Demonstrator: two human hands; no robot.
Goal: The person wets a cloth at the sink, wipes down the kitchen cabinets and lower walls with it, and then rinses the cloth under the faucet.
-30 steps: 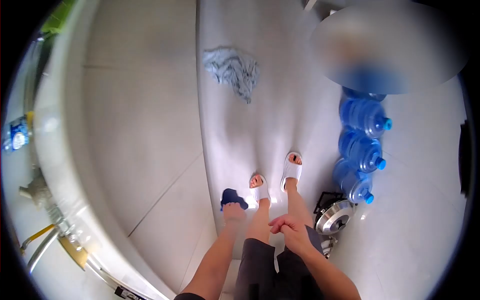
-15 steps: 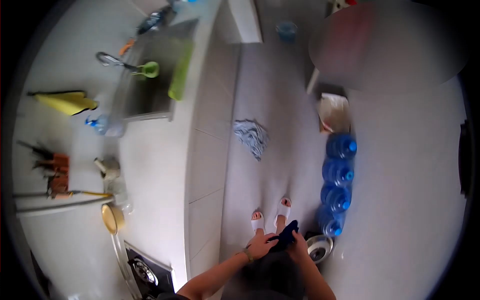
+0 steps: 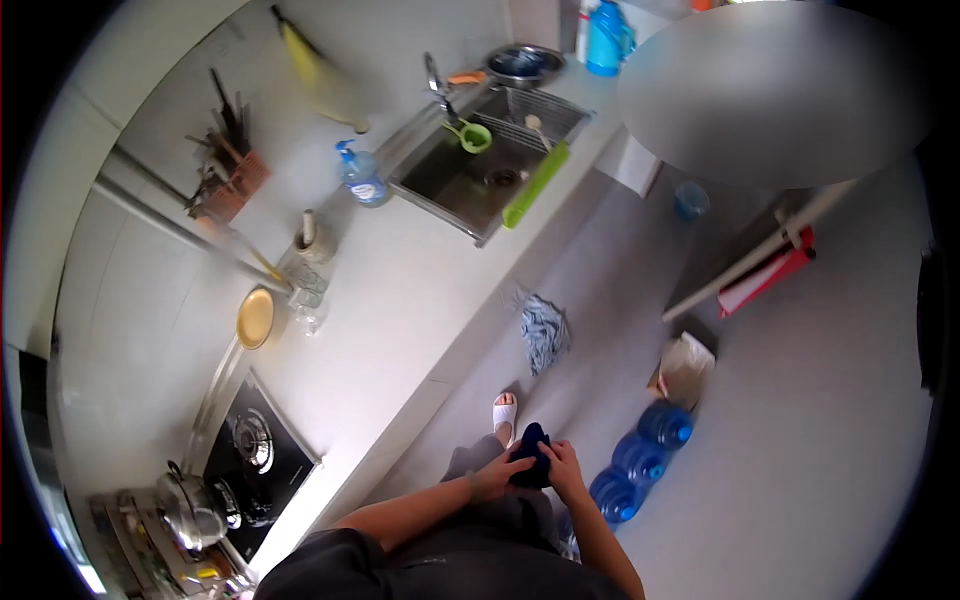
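Observation:
A dark blue cloth (image 3: 533, 457) is held between both hands in front of my body, at the bottom centre of the head view. My left hand (image 3: 496, 474) grips its left side, with the fingers closed on the fabric. On its right side, my right hand (image 3: 563, 464) is closed on it too. Just beyond the hands, one foot in a white slipper (image 3: 505, 409) stands on the floor.
A white counter (image 3: 400, 290) with a sink (image 3: 480, 170), a soap bottle (image 3: 361, 175) and a stove (image 3: 255, 450) runs along the left. A grey crumpled cloth (image 3: 543, 333) lies on the floor. Blue water bottles (image 3: 638, 456) and a cardboard box (image 3: 684, 370) stand at the right.
The dark blue cloth, at first near my left hand alone, came between both hands and is still held there. The view has swung left, showing more of the counter, sink and stove.

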